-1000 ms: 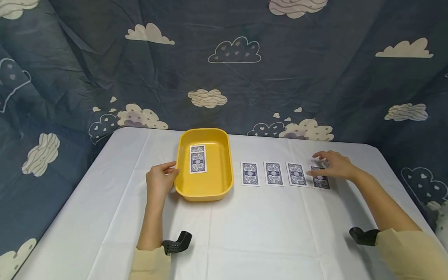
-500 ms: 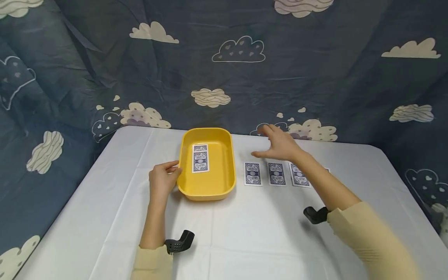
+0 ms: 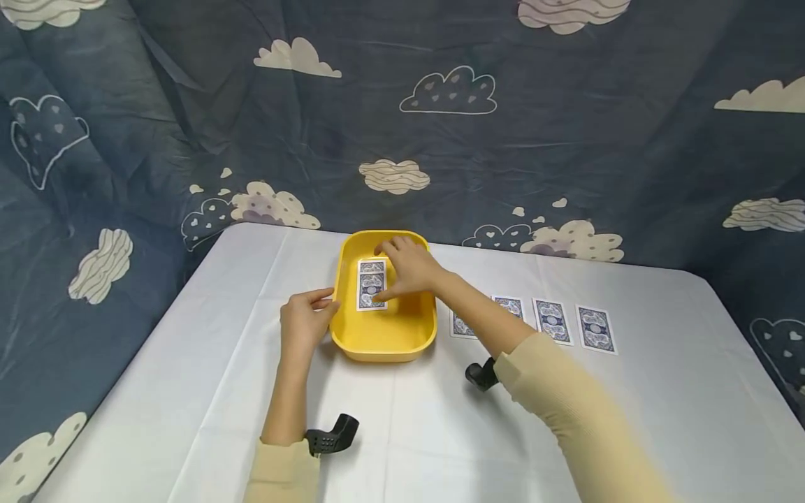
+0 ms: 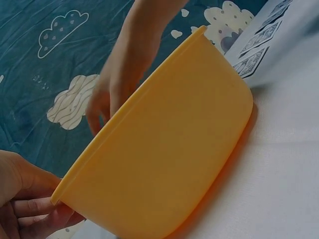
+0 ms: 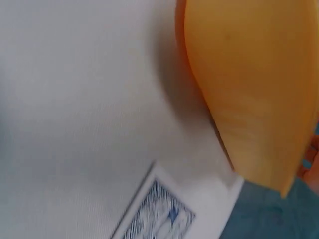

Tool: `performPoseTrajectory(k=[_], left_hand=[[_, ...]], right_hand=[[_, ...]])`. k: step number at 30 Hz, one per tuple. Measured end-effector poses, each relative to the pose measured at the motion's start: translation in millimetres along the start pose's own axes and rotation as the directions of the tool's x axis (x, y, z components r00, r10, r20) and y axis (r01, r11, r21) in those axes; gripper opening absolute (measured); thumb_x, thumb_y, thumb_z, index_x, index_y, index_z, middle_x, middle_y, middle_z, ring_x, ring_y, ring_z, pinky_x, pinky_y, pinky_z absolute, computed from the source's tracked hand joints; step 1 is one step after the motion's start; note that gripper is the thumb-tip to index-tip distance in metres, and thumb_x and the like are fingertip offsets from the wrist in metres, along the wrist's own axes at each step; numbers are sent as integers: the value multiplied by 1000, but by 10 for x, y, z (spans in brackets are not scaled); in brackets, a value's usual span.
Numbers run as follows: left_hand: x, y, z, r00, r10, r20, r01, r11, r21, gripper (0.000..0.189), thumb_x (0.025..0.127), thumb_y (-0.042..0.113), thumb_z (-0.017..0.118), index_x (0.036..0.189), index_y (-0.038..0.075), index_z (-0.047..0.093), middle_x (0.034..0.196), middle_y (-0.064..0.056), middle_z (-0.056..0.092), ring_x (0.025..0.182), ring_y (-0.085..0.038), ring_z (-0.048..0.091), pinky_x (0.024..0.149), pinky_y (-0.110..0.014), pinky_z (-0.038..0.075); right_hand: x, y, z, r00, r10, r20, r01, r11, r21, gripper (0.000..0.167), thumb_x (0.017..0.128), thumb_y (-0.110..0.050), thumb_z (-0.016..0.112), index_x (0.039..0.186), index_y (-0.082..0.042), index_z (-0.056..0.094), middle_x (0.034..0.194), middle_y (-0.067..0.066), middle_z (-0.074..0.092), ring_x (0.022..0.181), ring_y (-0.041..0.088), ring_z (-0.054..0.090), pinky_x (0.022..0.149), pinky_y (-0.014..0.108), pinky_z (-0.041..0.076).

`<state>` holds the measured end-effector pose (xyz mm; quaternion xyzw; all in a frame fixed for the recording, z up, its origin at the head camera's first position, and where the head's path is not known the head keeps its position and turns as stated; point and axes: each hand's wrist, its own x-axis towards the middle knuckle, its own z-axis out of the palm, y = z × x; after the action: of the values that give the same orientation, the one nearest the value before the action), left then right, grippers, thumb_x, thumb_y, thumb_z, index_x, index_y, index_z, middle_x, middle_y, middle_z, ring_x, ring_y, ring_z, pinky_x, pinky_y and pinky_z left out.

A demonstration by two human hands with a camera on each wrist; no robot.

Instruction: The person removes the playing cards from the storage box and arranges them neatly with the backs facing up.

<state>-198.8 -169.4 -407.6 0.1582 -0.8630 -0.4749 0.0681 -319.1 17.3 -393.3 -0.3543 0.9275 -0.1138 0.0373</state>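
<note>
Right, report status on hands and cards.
Left hand grips yellow tray by rim. Right hand over overlapping cards inside, contact unclear. Four cards outside, two partly hidden by right arm.

Forearm blocking bits of two cards, right hand fingertips lost behind tub in left wrist cam, right wrist cam's card blurry, chopped at bottom.

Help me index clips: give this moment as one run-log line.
left grip: pinching yellow tray at left side; right grip: at two overlapping cards in tray, contact unclear; four cards: row on table, backs up
</note>
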Motion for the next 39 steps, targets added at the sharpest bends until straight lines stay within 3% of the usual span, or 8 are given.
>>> performPoseTrajectory(k=[10,17,24,30,39], left_hand=[[-7,4,16,1000,14,16,-14,1000,-7,31,80,12,69,111,6,68,95,-14,70,91,-26,66,77,-35,53],[-19,31,51,999,8,37,-7,1000,-26,32,80,12,70,111,7,68,95,-14,70,90,-26,67,76,-34,53],[-14,50,47,999,15,33,-14,1000,-16,31,80,13,70,111,7,68,95,-13,71,92,-25,66,78,-35,53],[-21,42,34,999,12,30,-12,1000,1,31,80,15,70,111,8,68,95,-12,71,94,-25,65,78,-36,52],[2,6,-26,1000,0,16,0,1000,3,32,81,14,69,112,7,67,96,-13,70,92,-26,66,78,-35,52]], right_hand=[[158,-76,241,981,56,184,-57,998,-3,95,56,-62,77,133,-17,44,126,9,44,114,24,39,95,40,35],[160,-21,276,962,118,247,-121,993,-5,93,56,-63,77,131,-19,45,127,7,41,114,22,35,94,35,32],[160,-17,280,968,108,226,-120,992,40,84,55,-59,79,121,-17,48,116,5,44,106,21,37,88,34,32],[140,-31,254,991,67,114,-73,996,46,89,54,-61,79,123,-14,48,120,5,51,106,21,41,89,37,33],[21,-61,-105,999,36,31,-37,999,29,89,53,-58,81,123,-12,50,121,7,51,112,24,40,96,41,32]])
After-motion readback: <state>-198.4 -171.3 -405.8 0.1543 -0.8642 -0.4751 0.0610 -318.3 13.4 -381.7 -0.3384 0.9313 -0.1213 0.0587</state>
